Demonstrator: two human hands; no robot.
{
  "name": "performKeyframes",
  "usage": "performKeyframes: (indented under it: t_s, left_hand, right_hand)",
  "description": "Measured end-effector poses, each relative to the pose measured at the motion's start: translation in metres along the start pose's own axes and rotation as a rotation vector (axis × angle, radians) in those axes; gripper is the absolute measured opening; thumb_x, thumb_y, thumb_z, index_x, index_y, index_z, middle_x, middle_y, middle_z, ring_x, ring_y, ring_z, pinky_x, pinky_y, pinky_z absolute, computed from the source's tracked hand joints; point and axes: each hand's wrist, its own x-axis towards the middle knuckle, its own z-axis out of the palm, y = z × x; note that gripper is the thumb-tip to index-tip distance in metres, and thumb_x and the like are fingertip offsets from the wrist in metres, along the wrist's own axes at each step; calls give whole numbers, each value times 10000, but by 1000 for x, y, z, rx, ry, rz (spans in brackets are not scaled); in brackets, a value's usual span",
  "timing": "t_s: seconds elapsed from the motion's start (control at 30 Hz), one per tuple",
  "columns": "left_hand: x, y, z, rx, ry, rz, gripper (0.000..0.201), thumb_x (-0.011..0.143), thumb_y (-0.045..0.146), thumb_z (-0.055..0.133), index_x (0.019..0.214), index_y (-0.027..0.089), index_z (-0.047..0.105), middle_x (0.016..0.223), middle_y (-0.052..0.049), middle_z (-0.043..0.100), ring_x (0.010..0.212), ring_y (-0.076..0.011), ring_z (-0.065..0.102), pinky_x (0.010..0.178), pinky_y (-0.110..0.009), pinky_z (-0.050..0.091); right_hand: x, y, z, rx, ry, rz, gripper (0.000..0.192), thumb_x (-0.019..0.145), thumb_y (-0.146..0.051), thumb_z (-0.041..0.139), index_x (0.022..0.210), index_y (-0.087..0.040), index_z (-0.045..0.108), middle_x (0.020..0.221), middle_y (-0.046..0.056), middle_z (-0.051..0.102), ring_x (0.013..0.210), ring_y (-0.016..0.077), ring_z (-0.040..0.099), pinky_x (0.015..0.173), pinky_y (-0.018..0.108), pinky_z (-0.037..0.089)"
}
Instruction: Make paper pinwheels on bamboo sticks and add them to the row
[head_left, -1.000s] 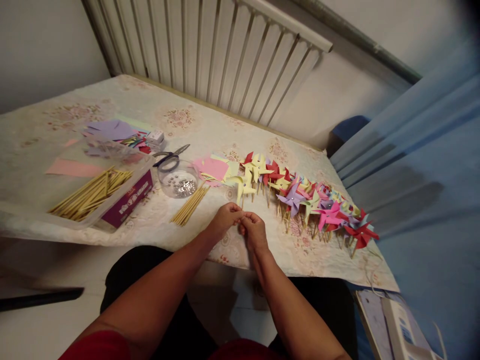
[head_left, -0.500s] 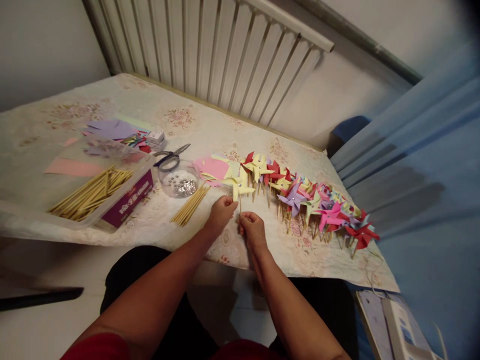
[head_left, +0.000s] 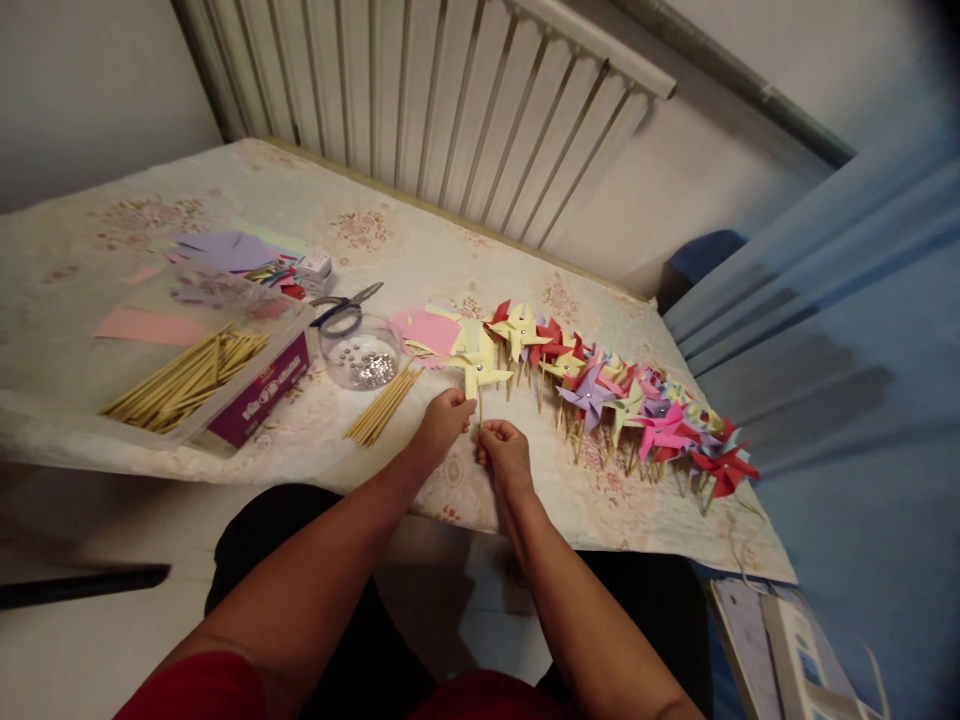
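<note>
2 hands meet on 1 yellow pinwheel (head_left: 478,367), which stands upright over the near edge of the table (head_left: 315,440). The left hand (head_left: 442,425) is closed just under the paper vanes, and the right hand (head_left: 506,452) pinches the thin stick lower down, the knuckles almost touching. Just beside the left hand lies a loose bundle of sticks (head_left: 380,408), and behind that a clear round dish of pins (head_left: 360,358) with scissors (head_left: 343,306) at its far rim. A row of finished pinwheels (head_left: 622,400) runs toward the right corner. At the left edge sits a box of sticks (head_left: 202,385).
</note>
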Motion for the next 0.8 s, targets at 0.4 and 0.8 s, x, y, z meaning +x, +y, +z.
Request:
performKeyframes:
  t_s: [0.4, 0.8]
  left_hand:
    - [2, -2, 1, -87, -106, -25, 177, 686, 282, 610, 630, 176, 480, 519, 63, 465, 476, -72, 416, 499, -217, 319]
    - [4, -6, 2, -15, -122, 20, 213, 724, 329, 608, 633, 180, 486, 526, 51, 478, 478, -79, 425, 505, -224, 331]
  right_hand:
    - [0, 1, 0, 4, -2, 3, 103, 623, -226, 638, 702, -172, 599, 546, -55, 591, 365, 59, 443, 354, 175, 319]
    - [0, 0, 0, -2, -14, -2, 119, 626, -248, 656, 696, -173, 597, 549, -47, 599, 367, 57, 443, 361, 175, 311]
